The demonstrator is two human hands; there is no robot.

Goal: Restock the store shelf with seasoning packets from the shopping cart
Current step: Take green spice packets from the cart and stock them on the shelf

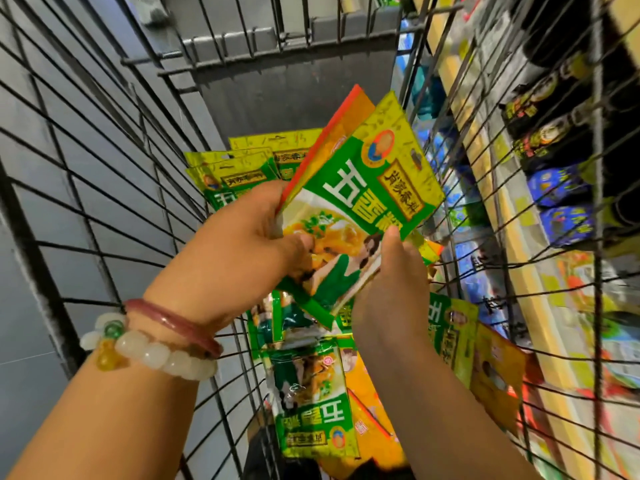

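Gathering step, judging by the stack: left hand [256, 233] pinches a small stack of seasoning packets [360, 199] above the shopping cart [104, 188] — green five-spice packet on top, an orange-edged one behind. Right hand [388, 282] pinches the stack's near-right edge. More loose packets [311, 386] lie in the cart bottom. Next: carry the stack right to the store shelf [512, 258] — needs clearing the cart's wire wall.

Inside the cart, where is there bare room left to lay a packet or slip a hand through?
Free: the grey cart floor at the far end, between the far wire wall and the green packets. Crowded: the middle and near end, where loose packets overlap down to the right wire side. Left hand and right hand hold a packet stack above them.
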